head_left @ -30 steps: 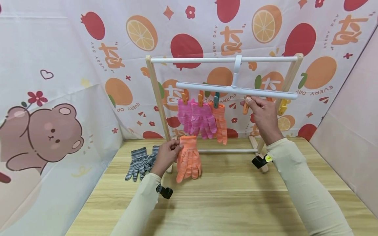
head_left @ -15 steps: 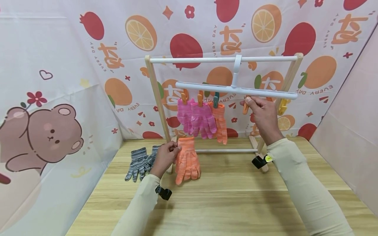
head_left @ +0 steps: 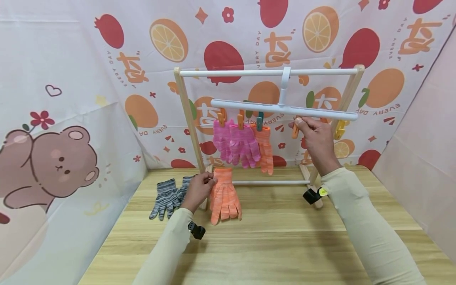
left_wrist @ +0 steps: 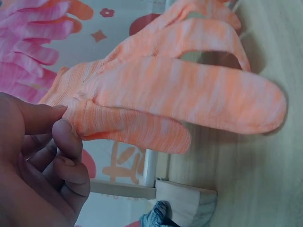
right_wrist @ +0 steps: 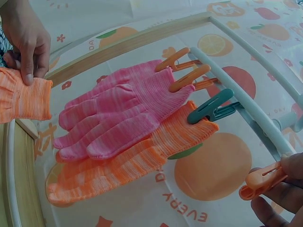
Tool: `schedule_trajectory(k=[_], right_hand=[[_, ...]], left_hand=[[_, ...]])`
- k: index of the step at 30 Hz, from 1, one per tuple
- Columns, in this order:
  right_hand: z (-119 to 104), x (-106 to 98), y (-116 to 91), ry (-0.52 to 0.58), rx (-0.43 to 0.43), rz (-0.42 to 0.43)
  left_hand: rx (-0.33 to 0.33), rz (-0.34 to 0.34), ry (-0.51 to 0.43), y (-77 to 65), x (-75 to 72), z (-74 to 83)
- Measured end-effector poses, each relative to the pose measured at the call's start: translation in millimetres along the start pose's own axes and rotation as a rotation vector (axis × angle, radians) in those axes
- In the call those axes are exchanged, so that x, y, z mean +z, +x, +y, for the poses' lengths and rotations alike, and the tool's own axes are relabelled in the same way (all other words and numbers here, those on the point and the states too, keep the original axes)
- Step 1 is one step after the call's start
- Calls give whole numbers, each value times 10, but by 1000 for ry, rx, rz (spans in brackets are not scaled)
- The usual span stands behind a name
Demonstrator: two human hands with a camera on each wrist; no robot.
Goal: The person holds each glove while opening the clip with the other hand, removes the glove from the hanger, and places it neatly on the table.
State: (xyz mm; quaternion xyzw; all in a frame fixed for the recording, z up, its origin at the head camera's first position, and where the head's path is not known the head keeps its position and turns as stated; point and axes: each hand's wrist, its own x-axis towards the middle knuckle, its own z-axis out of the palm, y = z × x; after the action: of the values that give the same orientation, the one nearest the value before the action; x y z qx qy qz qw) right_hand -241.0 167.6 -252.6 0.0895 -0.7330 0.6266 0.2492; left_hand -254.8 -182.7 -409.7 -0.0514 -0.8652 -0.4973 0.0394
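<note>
My left hand (head_left: 199,189) pinches the cuff edge of an orange knitted glove (head_left: 225,196), whose fingers hang down close over the table. In the left wrist view the thumb and forefinger grip the glove (left_wrist: 180,90) at its cuff. Under the right half of the white hanger (head_left: 281,108), my right hand (head_left: 317,140) holds an orange clothespin (right_wrist: 262,182) between thumb and fingers. Two pink gloves (head_left: 244,145) hang from orange clothespins (head_left: 240,119), and another orange glove (head_left: 265,150) hangs from a green clothespin (head_left: 259,122) beside them.
A wooden rack with a white top rod (head_left: 231,73) carries the hanger. Grey striped gloves (head_left: 166,200) lie on the table (head_left: 249,249) at the left. A yellow clothespin (head_left: 339,130) hangs near the hanger's right end. Printed cloth (head_left: 228,23) walls the back.
The orange glove in my left hand has moved slightly down and left, with its cuff lower. My right hand keeps its hold on the clothespin in nearly the same place.
</note>
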Motion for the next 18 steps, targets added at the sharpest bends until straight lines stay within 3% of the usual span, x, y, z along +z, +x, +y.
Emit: schedule_trajectory(k=[12,18], right_hand=[[-3,-2,-7,-5,5,-10],[-3,-5,4,-14,4,-9]], left_hand=[[-87,-20,-26,19,36,-142],[-105,-46,9,16,35,-184]])
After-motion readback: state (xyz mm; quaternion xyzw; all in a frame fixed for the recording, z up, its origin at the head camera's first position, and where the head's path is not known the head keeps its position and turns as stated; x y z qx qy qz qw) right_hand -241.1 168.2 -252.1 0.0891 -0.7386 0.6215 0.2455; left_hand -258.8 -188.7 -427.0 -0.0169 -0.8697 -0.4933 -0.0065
